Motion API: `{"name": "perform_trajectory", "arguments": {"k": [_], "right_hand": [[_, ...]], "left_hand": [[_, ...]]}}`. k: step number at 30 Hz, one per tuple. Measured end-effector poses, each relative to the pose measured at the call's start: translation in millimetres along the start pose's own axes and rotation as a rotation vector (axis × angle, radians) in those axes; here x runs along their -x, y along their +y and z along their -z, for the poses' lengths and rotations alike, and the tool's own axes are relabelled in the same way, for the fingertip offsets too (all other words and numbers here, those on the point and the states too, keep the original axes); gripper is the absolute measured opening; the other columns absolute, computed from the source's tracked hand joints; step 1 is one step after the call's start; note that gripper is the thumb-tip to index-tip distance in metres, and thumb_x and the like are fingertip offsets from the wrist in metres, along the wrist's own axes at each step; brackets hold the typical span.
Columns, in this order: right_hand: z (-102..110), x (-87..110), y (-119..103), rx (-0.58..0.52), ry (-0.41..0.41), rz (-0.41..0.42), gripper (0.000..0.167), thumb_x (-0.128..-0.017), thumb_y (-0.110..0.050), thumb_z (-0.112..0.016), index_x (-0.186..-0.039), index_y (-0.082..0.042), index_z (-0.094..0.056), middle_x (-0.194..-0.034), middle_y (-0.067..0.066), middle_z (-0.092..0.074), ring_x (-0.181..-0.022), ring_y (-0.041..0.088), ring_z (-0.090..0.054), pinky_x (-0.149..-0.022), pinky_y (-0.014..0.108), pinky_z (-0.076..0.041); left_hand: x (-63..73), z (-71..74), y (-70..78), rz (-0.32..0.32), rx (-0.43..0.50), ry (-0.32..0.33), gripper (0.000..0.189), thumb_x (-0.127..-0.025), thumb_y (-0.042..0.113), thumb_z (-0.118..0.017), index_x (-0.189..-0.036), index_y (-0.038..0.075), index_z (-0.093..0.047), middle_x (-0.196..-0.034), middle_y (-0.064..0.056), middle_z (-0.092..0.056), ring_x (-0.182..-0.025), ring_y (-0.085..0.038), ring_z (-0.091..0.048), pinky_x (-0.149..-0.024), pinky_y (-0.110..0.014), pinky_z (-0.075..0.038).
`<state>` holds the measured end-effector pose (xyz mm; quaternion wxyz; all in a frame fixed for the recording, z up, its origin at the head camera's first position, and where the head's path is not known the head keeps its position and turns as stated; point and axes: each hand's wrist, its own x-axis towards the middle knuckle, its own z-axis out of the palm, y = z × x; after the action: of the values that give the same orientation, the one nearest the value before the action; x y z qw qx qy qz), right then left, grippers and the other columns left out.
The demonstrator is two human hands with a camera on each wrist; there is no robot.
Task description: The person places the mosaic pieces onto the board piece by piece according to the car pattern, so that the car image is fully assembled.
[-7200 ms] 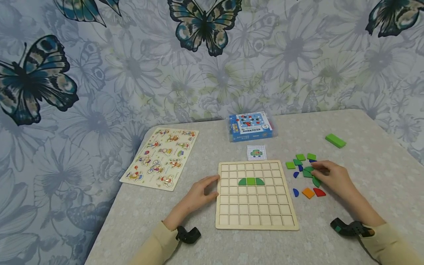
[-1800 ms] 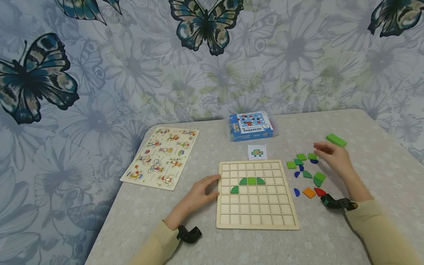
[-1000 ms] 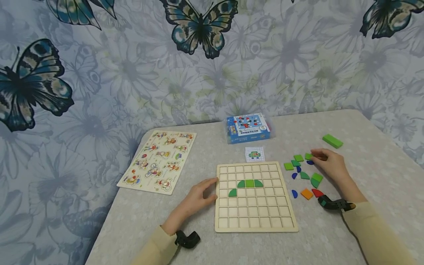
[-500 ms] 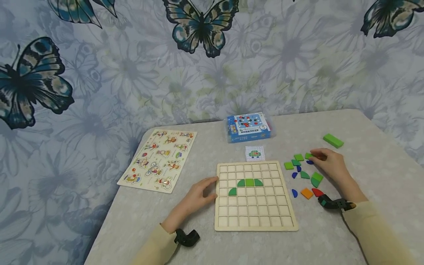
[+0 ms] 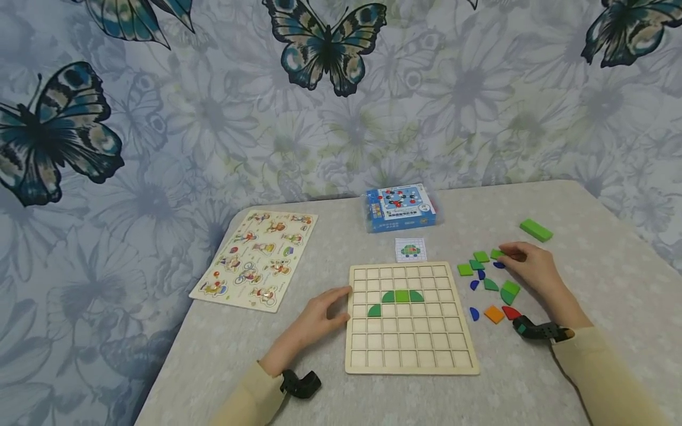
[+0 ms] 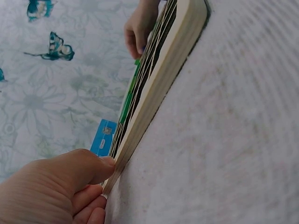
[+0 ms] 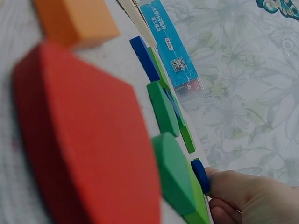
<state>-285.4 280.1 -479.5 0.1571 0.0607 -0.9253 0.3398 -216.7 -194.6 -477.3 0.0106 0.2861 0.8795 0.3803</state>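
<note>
Down from near the green block (image 5: 536, 230), the right hand (image 5: 533, 271) has narrowed fingers at a light-green tile (image 5: 495, 254) on the worktop (image 5: 410, 402), pinched or not I cannot tell, while the left hand (image 5: 314, 318), thumb apart, touches the grid board (image 5: 412, 341).

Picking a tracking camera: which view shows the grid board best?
Head: the grid board is seen from above, almost unobstructed, its cells and four green pieces distinct. Left wrist: steeply foreshortened, nearly edge-on, with the left hand at its rim. Right wrist: only a thin pale strip near the top, apparently its edge.
</note>
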Motion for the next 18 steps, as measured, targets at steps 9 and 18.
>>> {"name": "perform_trajectory", "arguments": {"k": [9, 18], "right_hand": [[1.1, -2.2, -1.3, 0.039, 0.027, 0.036, 0.027, -0.087, -0.009, -0.068, -0.109, 0.007, -0.064, -0.103, 0.027, -0.063, -0.092, 0.041, -0.060, -0.079, 0.054, -0.049], [10.2, -1.7, -14.9, -0.041, -0.009, -0.016, 0.040, -0.092, -0.029, -0.063, -0.118, 0.002, -0.062, -0.109, 0.022, -0.063, -0.097, 0.037, -0.058, -0.080, 0.050, -0.048]], "left_hand": [[-4.3, -0.3, -1.4, -0.003, -0.024, -0.009, 0.056, -0.091, 0.019, -0.065, -0.141, 0.004, -0.044, -0.140, -0.010, -0.046, -0.130, -0.024, -0.040, -0.105, -0.040, -0.036], [-3.1, 0.8, -1.4, -0.001, -0.013, -0.007, 0.056, -0.090, 0.016, -0.066, -0.140, 0.003, -0.044, -0.140, -0.011, -0.046, -0.131, -0.025, -0.039, -0.105, -0.042, -0.036]]}}
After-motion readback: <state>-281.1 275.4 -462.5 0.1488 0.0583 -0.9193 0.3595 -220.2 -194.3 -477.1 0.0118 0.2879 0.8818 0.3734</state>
